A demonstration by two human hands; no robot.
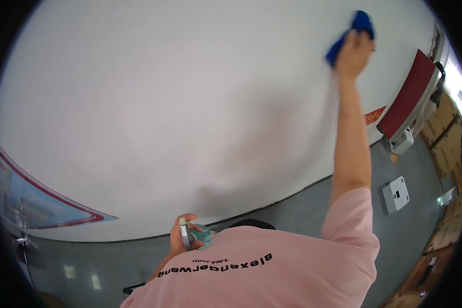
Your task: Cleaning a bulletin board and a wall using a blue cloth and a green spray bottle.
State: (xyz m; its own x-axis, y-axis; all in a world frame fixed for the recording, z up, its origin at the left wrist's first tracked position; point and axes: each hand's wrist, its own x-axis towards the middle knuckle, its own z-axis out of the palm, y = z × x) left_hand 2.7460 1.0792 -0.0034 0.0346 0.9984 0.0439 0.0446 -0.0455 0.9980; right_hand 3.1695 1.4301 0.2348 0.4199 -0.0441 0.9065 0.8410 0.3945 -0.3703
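Note:
My right hand (353,55) is raised high at the upper right, its fingers bunched on a blue cloth (363,23). The cloth lies against the large white wall surface (164,92) and hangs out on both sides of the fingers. Low in front of my chest, my left hand (176,240) is curled around a teal and grey object (203,236). A grey band and a see-through teal part show; its exact kind cannot be made out. Part of the left forearm is hidden by my pink shirt.
A dark red panel (408,97) with a pale frame stands right of the white surface, beside a small red sign (374,115). A white box (396,195) is on the grey floor (313,215). Brown cartons (441,120) line the far right. A blue, red-edged poster (41,197) is at lower left.

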